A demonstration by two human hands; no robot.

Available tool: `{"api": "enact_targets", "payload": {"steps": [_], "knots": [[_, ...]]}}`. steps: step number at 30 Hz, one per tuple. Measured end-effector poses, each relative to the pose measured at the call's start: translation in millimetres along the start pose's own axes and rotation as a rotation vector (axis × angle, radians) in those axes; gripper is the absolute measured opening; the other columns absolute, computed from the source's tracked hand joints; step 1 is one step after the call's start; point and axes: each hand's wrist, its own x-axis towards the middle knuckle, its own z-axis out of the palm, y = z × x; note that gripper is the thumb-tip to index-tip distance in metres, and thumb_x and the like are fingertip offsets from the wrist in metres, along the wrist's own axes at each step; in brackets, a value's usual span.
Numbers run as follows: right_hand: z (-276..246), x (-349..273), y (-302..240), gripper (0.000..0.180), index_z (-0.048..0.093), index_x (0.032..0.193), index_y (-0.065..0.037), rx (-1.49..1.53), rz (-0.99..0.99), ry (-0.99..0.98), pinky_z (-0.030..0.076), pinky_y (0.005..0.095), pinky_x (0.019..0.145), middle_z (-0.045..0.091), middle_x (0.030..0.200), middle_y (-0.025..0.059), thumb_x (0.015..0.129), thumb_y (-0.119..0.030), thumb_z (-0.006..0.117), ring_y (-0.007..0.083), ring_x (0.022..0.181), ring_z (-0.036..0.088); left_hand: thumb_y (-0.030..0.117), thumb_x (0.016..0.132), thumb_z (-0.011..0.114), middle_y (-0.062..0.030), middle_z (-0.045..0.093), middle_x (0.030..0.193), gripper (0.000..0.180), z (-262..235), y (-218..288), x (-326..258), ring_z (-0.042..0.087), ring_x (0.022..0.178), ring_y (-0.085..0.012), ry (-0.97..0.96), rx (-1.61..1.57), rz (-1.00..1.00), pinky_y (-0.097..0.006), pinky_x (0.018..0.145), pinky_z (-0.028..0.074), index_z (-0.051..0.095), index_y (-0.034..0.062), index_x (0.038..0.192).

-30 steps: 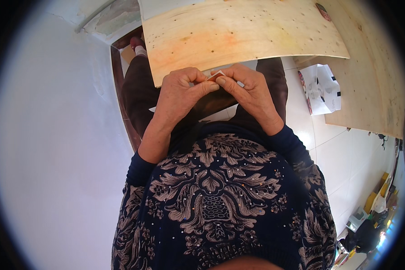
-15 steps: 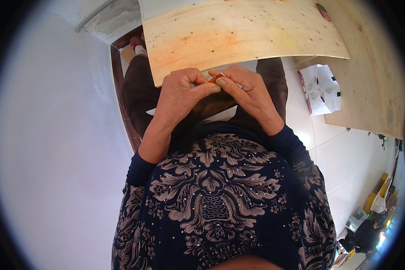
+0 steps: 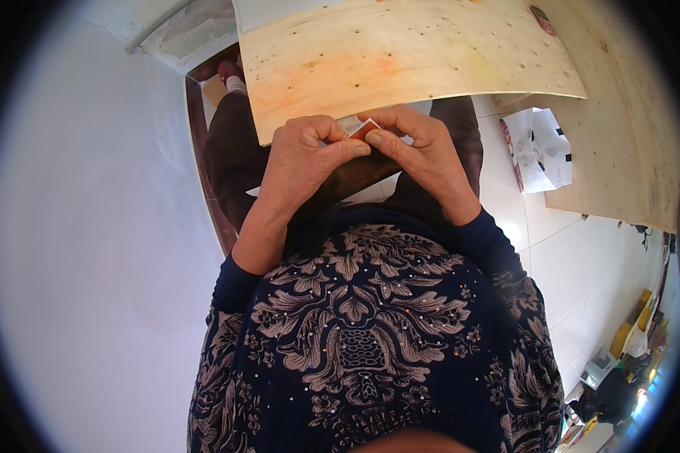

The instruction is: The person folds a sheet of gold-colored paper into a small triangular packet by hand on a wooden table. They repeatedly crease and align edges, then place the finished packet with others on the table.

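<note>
Right grip [image 3: 421, 145]: orange piece [image 3: 365, 130] | plywood table [image 3: 400, 57] just beyond | white bag [image 3: 538, 155], right

The near edge of the table [image 3: 415, 60] lies just beyond the left hand [image 3: 306, 155] and right hand [image 3: 423, 155], barring a low push forward; over its top, a hand could pass up to the small dark red object [image 3: 542, 21] near the right edge. The wall [image 3: 91, 226] closes off the left. Rightward, floor [image 3: 502, 181] shows past the leg [image 3: 459, 136], then a white bag [image 3: 538, 151] and a wooden board [image 3: 631, 151] obstruct
</note>
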Motion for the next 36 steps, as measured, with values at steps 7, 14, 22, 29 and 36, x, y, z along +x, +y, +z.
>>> {"api": "enact_targets", "payload": {"steps": [7, 14, 22, 29, 36], "knots": [[0, 0, -1, 0.027, 0.066, 0.117, -0.001, -0.119, -0.102, -0.046, 0.047, 0.025, 0.076, 0.067, 0.093, 0.0066, 0.096, -0.017, 0.062, 0.0137, 0.087, 0.061, 0.014, 0.077, 0.082, 0.0065, 0.052, 0.062, 0.027, 1, -1, -1, 0.042, 0.06, -0.0019, -0.001, -0.015, 0.0, -0.021, 0.053, 0.034, 0.06, 0.0039, 0.066], [3, -1, -4, 0.022, 0.067, 0.11, 0.0, -0.066, -0.011, 0.003, 0.048, 0.0226, 0.073, 0.068, 0.089, 0.0037, 0.094, -0.015, 0.064, 0.0089, 0.082, 0.06, 0.021, 0.075, 0.082, -0.0026, 0.06, 0.06, 0.028, 0, -5, 0, 0.049, 0.057, -0.0076, 0.01, 0.017, 0.047, -0.026, 0.053, 0.04, 0.064, -0.0004, 0.07], [5, -2, -6, 0.016, 0.065, 0.098, 0.0, 0.115, 0.112, 0.118, 0.048, 0.0185, 0.069, 0.068, 0.084, 0.0007, 0.09, -0.013, 0.07, 0.0036, 0.076, 0.059, 0.016, 0.083, 0.075, -0.0036, 0.068, 0.077, 0.022, 3, -5, 0, 0.059, 0.072, -0.007, 0.014, -0.112, 0.041, -0.022, 0.066, 0.047, 0.069, -0.0018, 0.093], [4, -1, -10, 0.019, 0.068, 0.097, 0.001, 0.109, 0.06, 0.109, 0.049, 0.0194, 0.066, 0.069, 0.081, 0.0024, 0.088, -0.016, 0.073, 0.0048, 0.074, 0.061, 0.015, 0.085, 0.074, 0.0009, 0.064, 0.072, 0.018, 1, -1, -2, 0.053, 0.068, -0.0037, 0.001, -0.139, -0.011, -0.02, 0.061, 0.043, 0.069, -0.0014, 0.086], [5, -2, -12, 0.02, 0.067, 0.098, 0.004, 0.178, 0.082, 0.094, 0.051, 0.0199, 0.071, 0.07, 0.083, 0.0037, 0.09, -0.014, 0.07, 0.0067, 0.08, 0.064, 0.018, 0.083, 0.076, 0.0025, 0.062, 0.068, 0.02, 1, -3, -1, 0.05, 0.064, -0.0032, 0.006, -0.126, 0.0, -0.021, 0.057, 0.041, 0.067, 0.0001, 0.081]]}}
